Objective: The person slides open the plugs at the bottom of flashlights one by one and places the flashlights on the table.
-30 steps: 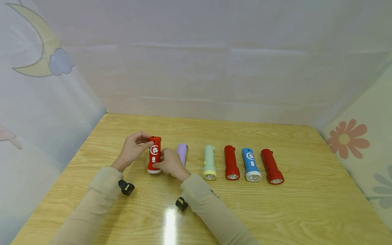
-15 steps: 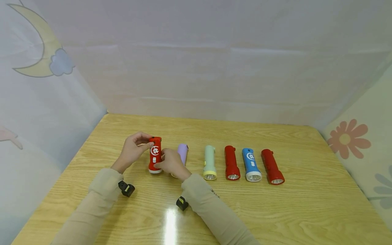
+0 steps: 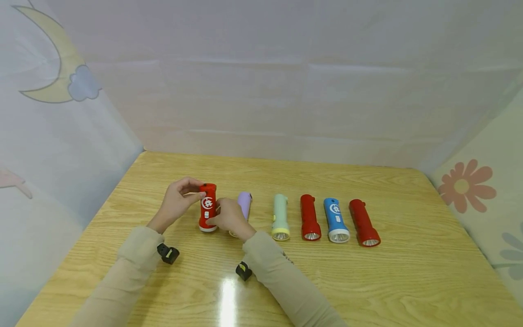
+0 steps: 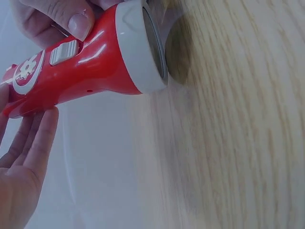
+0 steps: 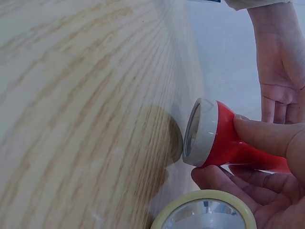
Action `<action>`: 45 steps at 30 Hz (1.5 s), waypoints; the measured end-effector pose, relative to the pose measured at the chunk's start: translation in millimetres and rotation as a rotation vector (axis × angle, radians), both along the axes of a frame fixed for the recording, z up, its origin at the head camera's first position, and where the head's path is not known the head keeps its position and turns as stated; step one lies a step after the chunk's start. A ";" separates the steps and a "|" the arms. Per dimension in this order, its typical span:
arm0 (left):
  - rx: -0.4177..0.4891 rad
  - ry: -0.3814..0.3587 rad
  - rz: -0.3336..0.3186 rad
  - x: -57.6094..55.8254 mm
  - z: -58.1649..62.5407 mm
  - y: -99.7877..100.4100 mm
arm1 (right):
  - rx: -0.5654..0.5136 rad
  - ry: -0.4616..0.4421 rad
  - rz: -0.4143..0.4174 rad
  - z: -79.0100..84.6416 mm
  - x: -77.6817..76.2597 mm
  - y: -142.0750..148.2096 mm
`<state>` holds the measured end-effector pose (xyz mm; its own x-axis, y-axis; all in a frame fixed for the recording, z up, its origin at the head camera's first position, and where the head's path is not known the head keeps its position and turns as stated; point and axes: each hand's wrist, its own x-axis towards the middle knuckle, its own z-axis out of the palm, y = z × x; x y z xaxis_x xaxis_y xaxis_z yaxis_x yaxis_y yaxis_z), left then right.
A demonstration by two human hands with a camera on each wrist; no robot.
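Observation:
A red flashlight (image 3: 208,213) with a white head ring, a white slide switch and a white emblem is held with its lens end low, close over the table. My left hand (image 3: 175,202) holds it at the tail end, thumb on the near side and fingers behind. Lower down, my right hand (image 3: 230,218) grips the body near the head. In the left wrist view the right thumb (image 4: 78,24) lies beside the switch (image 4: 65,51). The right wrist view shows the white head ring (image 5: 202,133) facing the tabletop, its reflection beneath.
A purple flashlight (image 3: 244,203) lies partly hidden behind my right hand. Further right on the wooden table (image 3: 367,281) lie a mint-green flashlight (image 3: 280,213), a red one (image 3: 308,214), a blue one (image 3: 335,215) and another red one (image 3: 362,220). A pale cloth backdrop (image 3: 286,104) stands behind.

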<state>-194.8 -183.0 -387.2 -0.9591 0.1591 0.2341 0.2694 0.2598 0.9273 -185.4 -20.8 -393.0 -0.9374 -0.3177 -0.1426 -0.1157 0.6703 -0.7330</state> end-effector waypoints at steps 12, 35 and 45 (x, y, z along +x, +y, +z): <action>-0.033 -0.015 -0.010 11.5 12.7 -1.2 | 0.045 0.051 0.031 -1.1 2.2 -2.4; -0.042 -0.037 -0.107 18.8 4.8 -11.8 | 0.117 0.178 0.110 -4.5 3.3 -0.2; -0.036 -0.070 -0.148 24.4 3.2 -13.6 | 0.163 0.219 0.114 -6.6 4.7 -0.7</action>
